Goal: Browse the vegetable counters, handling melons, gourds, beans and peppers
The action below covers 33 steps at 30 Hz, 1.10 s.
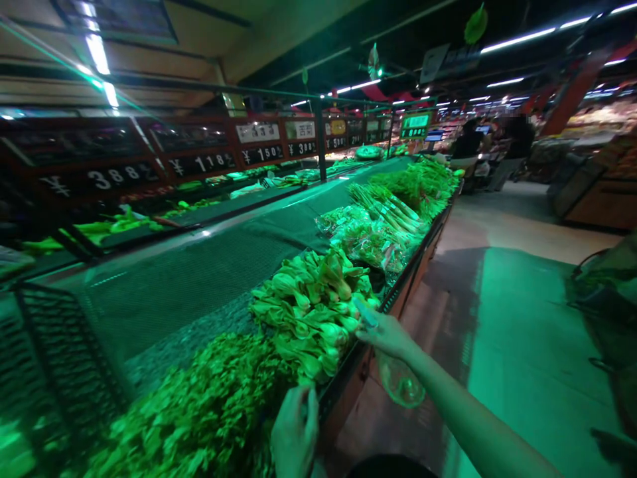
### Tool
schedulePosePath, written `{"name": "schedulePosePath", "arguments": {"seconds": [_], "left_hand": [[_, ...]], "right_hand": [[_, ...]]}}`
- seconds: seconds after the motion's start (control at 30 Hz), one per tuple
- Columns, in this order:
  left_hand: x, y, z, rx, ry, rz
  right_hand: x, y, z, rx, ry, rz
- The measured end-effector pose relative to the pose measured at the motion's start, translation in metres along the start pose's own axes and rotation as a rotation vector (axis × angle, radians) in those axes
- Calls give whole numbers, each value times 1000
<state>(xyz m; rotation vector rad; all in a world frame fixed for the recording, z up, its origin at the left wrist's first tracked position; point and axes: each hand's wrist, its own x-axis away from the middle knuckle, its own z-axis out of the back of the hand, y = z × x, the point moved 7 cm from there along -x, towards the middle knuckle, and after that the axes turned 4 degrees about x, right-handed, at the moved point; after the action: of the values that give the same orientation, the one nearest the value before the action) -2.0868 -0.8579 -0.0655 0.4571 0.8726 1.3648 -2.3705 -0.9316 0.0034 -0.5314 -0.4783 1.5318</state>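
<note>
My right hand (385, 334) reaches to the front edge of a pile of bok choy (318, 312), its fingertips at the pale stem ends. One finger points forward and the others are curled; what they grip is unclear. Below this hand hangs a clear, rounded plastic-looking item (402, 384), with its upper part hidden behind the hand. My left hand (296, 428) is low in the view, in front of the bok choy and beside a heap of leafy herbs (209, 405). Its fingers are curled together, and their inside is hidden.
Bagged greens (371, 236) and bundled leafy stalks (418, 189) lie farther along the sloped shelf (184, 279). Price signs (263, 155) line its back. A black crate (64, 345) stands at left. People (515, 149) stand beyond the aisle floor (532, 345).
</note>
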Motion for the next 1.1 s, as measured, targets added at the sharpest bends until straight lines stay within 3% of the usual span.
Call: {"name": "schedulePosePath", "arguments": {"seconds": [0.07, 0.17, 0.27, 0.37, 0.53, 0.63, 0.7, 0.83, 0.97, 1.03, 1.1], "left_hand": [[-13, 3, -30, -65, -45, 106], [-19, -1, -57, -299, -175, 227], [-16, -2, -70, -464, -237, 114], [-14, -1, -73, -602, -165, -12], [-12, 14, -77, -769, -58, -167], [-11, 22, -76, -730, 4, -199], [-9, 23, -77, -712, 16, -209], [-6, 10, -84, -673, -15, -182], [-2, -8, -94, -643, -182, -154], [-2, -9, -94, -668, -234, -146], [-4, 1, -86, -702, -178, -179]], "right_hand": [[1, -37, -21, -7, -137, 124], [6, -88, -49, -10, -259, 319], [2, -105, -62, -30, -273, 346], [-15, -81, -53, -59, -209, 200], [-47, -4, 6, 1, 25, -85], [-57, 16, 33, 3, 126, -200], [-59, -3, 30, -35, 83, -125], [-47, -90, -12, -4, -153, 196], [-37, -168, -56, 85, -317, 365], [-43, -187, -65, 102, -332, 381], [-58, -188, -61, 87, -290, 328]]}}
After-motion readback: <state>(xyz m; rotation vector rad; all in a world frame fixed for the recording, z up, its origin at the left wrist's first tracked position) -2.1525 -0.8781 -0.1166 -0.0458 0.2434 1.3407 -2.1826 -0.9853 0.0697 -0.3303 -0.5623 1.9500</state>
